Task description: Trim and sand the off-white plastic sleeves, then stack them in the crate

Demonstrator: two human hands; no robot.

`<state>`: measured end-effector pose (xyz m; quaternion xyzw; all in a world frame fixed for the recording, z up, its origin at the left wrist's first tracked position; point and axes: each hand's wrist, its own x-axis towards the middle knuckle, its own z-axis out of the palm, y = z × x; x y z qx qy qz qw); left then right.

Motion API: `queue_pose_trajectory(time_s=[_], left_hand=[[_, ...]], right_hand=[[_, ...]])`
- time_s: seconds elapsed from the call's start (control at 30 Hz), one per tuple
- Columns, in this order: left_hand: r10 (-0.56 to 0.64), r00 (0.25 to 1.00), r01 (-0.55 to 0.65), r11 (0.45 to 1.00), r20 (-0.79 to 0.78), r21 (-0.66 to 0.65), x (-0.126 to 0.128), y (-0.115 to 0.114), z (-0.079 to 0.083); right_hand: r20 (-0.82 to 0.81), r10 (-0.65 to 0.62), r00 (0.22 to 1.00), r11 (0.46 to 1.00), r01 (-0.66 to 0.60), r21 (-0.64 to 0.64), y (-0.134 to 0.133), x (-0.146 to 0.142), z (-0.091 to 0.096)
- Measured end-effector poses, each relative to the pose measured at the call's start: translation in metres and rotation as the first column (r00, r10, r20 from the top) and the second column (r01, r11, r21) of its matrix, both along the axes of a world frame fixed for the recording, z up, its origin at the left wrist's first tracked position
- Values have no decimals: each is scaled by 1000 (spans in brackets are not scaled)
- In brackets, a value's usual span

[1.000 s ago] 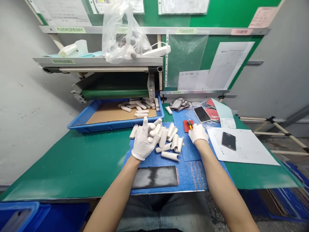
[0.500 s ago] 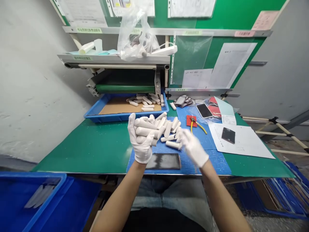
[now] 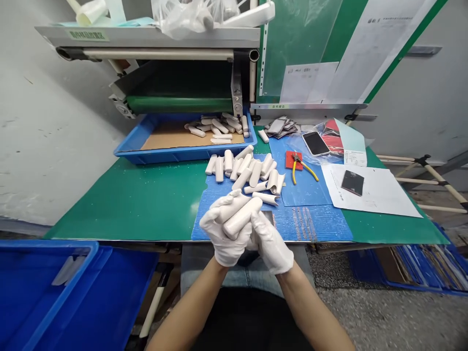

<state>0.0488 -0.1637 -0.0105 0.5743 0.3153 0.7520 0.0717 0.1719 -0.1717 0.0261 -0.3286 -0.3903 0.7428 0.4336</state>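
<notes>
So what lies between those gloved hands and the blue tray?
Loose white rolls on a blue mat, seen in the head view, beyond the left hand and right hand, before the blue tray.

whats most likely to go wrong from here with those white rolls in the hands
The two white rolls held between the gloved left hand and right hand are close to the table's front edge, so a slip could drop them to the floor. The loose pile of rolls on the blue mat could be knocked and scatter. The yellow-handled pliers nearby might snag a glove.
</notes>
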Motion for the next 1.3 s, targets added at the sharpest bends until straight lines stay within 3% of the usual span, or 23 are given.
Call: queue_pose_trajectory(time_s=[0.07,0.13,0.23,0.3,0.33,0.43,0.5,0.53,0.67,0.77,0.9,1.07,1.3], left_hand=[[-132,989,139,982,59,-129,3,-13,-8],[-265,926,334,907,268,-257,9,-28,-10],[-245,769,519,779,591,-352,19,-45,-4],[-191,692,591,704,696,-394,20,-51,2],[-193,653,647,645,732,-407,18,-53,5],[-280,528,825,391,802,-407,6,-54,7],[-321,488,868,275,811,-413,-3,-56,7],[-320,494,866,261,808,-427,-6,-57,8],[-331,608,793,299,722,-532,-7,-62,13],[-333,664,748,284,670,-600,-2,-63,20],[-247,604,797,198,757,-571,-7,-63,27],[-156,559,827,38,814,-561,-22,-66,36],[-132,537,839,-13,833,-544,-24,-68,50]], right_hand=[[-54,-24,998,1000,23,-16,1,-1,-1],[-54,-84,995,996,84,3,2,0,-3],[52,-174,983,978,166,127,3,6,-5],[139,-174,975,969,144,201,2,11,-6],[180,-161,970,969,120,217,2,13,-6],[304,-125,944,973,56,226,-2,19,-7],[378,-134,916,970,43,239,-5,22,-10],[415,-149,897,967,45,251,-7,23,-11],[543,-245,803,943,67,327,-9,28,-16],[606,-283,743,926,48,373,-8,34,-15],[581,-211,786,911,-58,409,-7,47,-8],[546,83,834,986,-148,75,-5,58,6],[380,123,917,992,-118,-35,-1,56,9]])
